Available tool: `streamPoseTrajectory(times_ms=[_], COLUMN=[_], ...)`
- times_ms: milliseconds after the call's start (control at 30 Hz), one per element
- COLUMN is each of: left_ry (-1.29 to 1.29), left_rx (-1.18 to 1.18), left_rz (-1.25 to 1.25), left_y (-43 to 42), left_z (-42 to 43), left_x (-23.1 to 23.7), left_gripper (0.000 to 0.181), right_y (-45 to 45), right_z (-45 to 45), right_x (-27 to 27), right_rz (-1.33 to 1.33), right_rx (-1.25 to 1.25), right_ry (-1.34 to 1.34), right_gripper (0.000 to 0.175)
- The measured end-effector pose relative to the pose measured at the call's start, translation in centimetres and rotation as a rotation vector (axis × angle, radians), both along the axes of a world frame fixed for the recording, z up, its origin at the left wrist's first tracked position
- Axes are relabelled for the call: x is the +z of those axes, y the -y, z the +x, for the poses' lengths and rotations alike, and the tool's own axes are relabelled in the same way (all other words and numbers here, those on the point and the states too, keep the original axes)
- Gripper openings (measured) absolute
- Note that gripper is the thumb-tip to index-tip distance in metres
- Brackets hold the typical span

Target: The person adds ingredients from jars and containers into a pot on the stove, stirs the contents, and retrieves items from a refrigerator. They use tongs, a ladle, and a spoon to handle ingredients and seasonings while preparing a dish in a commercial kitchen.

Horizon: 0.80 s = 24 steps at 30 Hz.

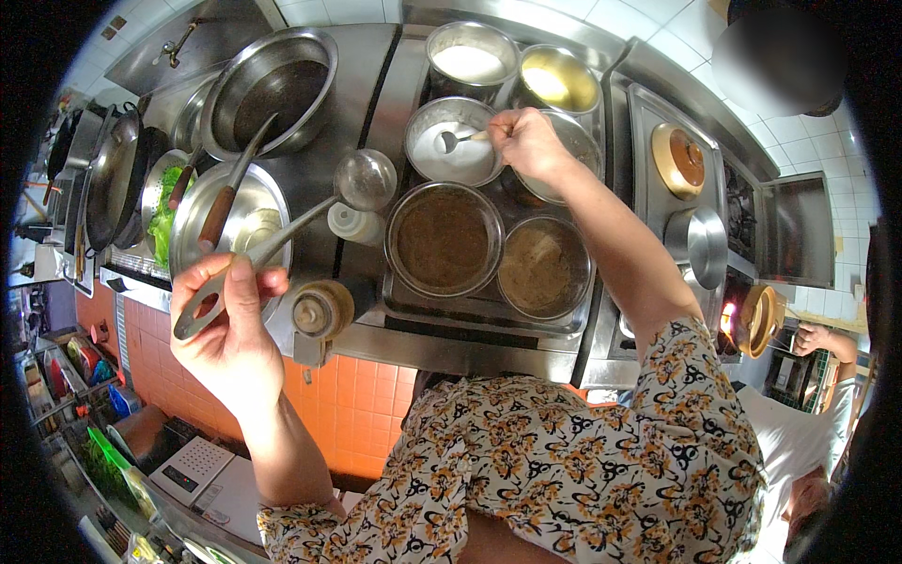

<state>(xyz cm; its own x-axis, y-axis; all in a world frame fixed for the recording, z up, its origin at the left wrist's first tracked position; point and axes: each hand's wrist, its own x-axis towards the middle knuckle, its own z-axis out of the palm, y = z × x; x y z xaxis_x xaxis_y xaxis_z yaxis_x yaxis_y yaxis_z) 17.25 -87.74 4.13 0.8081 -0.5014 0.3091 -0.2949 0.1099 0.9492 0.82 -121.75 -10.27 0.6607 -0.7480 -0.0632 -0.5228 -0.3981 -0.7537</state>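
Note:
My left hand [236, 338] grips the flat handle of a metal ladle [365, 180] near its holed end. The ladle's bowl hangs above the counter, over a plastic squeeze bottle [352, 224]. My right hand [530, 144] pinches the pale handle of a small spoon [449, 142]. That spoon is over a metal bowl [431, 116] of white granules [465, 158]; whether it touches them I cannot tell. My right hand and forearm partly cover another metal bowl [574, 137]. Closer to me sit two bowls of brown powder, one larger [444, 240] and one smaller [544, 268].
Behind are a pot with white contents [471, 65] and one with yellow liquid [557, 79]. Large basins [275, 88] and a wood-handled tool [225, 204] lie left. Rightward are a lidded pot [678, 161], a steel saucepan [696, 247], an open flame [728, 317] and another person's hand [810, 340].

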Motion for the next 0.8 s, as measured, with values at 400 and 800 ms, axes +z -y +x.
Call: streamPoseTrajectory(times_ms=[400,800], left_ry=[-0.009,-0.061], left_rx=[-0.095,-0.1], left_rz=[0.088,0.182], left_y=[3.6,6.9], left_z=[1.5,5.3], left_x=[0.4,-2.1], left_gripper=[0.006,0.017], right_y=[0.3,1.7], right_z=[-1.5,-4.0], right_x=[0.9,-0.9], right_rz=[0.16,-0.012], right_rx=[-0.056,0.083], right_ry=[0.079,0.011], right_gripper=[0.013,0.03])
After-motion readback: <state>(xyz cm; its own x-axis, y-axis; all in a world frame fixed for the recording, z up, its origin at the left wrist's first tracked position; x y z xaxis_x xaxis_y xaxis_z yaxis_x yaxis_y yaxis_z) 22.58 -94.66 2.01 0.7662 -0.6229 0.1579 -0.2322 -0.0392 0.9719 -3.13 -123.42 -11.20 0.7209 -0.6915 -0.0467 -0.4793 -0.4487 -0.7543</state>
